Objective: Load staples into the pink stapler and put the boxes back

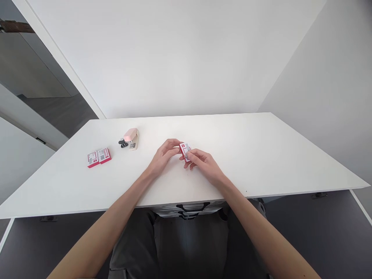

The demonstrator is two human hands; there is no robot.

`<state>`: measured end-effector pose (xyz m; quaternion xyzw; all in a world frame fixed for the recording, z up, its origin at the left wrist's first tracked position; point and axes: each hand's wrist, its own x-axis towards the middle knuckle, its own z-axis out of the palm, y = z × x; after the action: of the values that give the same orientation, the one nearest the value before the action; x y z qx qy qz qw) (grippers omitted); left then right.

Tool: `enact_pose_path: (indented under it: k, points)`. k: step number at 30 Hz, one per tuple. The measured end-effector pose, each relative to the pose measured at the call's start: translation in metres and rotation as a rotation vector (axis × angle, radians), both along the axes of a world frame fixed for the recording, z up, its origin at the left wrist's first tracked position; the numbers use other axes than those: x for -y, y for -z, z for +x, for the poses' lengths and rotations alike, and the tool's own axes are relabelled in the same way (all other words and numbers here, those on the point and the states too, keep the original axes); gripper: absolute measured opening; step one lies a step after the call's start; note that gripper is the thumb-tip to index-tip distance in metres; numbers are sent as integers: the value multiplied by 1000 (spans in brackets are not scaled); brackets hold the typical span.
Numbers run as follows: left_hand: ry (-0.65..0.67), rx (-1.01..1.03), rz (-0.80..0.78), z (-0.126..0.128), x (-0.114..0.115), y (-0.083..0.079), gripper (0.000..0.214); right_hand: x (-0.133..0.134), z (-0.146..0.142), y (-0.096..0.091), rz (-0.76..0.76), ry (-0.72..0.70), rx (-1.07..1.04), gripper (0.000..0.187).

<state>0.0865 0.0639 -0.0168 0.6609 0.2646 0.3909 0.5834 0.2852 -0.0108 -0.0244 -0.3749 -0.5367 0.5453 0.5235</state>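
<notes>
A small red-and-white cardboard box (184,147) with a printed label is between my two hands, just above the middle of the white table. My left hand (165,154) grips its left side, thumb and fingers closed at the edge. From the right, my right hand (202,161) pinches the lower part of the box with the thumb on top and fingers beneath. A small greyish patch shows under the right thumb; I cannot make out what it is. The box looks tilted, and its lower right part is covered by my fingers.
Two similar red-and-white boxes (99,157) lie side by side at the left of the table (261,155). Behind them are a pink and cream stapler (133,138) and a small black item (123,143). Drawers with black handles (193,207) show below the front edge.
</notes>
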Motion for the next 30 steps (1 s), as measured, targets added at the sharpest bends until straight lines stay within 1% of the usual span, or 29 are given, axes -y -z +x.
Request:
enact_pose_path:
  k: [3, 6, 9, 11, 14, 17, 20, 24, 30]
  points:
    - [47, 30, -42, 2, 2, -3, 30, 2, 1, -2, -11, -40, -29, 32]
    - [110, 58, -83, 5, 5, -5, 30, 4, 1, -3, -40, -133, -95, 32]
    - [118, 76, -121, 6, 6, -3, 31, 4, 1, -2, -74, -208, -158, 31]
    - [75, 97, -139, 6, 4, -1, 33, 4, 2, -2, -95, -218, -196, 30]
    - [-41, 151, -165, 6, 3, 1, 35, 3, 3, -2, -129, -198, -225, 30]
    - [-154, 199, -165, 7, 2, 0, 36, 4, 3, -4, -149, -165, -210, 32]
    - [-227, 214, -144, 7, 1, 1, 38, 4, 4, -5, -157, -146, -179, 36]
    - [-254, 190, -106, 7, 2, 2, 38, 5, 4, -5, -165, -131, -158, 39]
    - [-268, 135, -44, 5, 2, 3, 40, 4, 4, -3, -154, -124, -215, 37]
